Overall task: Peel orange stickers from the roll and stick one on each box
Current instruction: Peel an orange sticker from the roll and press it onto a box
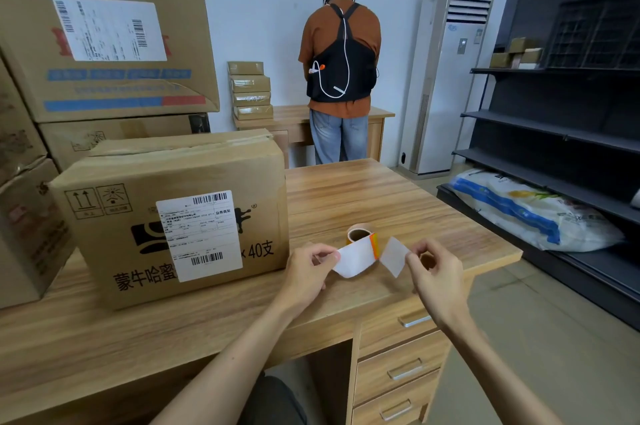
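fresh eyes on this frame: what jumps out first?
The hands at centre: the left hand and right hand each pinch an end of a white sticker strip with an orange edge, above the desk, with the roll just behind. To their left, a big cardboard box with a white barcode label sits on the desk. In the background a person stands facing the far wall.

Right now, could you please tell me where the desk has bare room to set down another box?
Bare desk lies right of the cardboard box, behind the sticker roll, plus a front strip. Stacked cartons crowd the left.
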Available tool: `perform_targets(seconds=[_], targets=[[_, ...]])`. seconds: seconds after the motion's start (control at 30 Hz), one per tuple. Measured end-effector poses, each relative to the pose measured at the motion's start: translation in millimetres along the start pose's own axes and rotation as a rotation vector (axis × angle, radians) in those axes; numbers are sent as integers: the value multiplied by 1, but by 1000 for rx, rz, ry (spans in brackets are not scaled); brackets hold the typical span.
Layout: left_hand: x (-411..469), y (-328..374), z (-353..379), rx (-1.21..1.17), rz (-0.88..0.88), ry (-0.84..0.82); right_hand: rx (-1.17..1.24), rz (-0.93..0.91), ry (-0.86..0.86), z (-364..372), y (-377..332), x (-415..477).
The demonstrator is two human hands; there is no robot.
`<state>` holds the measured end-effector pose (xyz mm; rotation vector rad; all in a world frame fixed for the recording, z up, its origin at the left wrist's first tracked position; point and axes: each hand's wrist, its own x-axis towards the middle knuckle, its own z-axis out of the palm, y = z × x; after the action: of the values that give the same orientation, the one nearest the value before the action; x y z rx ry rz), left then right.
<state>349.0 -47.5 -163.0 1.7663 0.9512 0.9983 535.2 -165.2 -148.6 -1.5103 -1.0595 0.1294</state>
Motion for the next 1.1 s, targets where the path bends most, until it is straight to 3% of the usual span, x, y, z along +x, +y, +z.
perform_targets(seconds=[0.17,0.43,0.6,0.83,0.97,1.1], targets=[[-4,15,-14,44,9,-41,-87,-116,84,-3,-23,0],[-21,61,-59,122,136,133,-406,-599,-7,47,-61,-15],[-37,75,-91,54,76,258,-559,-875,85,85,-95,-30],[-65,89,-143,39,-37,343,-500,-1068,77,121,-132,-50],[-76,87,-182,34,-67,439,-365,-1057,-35,130,-149,-57],[-90,88,-218,50,-46,394,-81,-713,-173,147,-163,-53]])
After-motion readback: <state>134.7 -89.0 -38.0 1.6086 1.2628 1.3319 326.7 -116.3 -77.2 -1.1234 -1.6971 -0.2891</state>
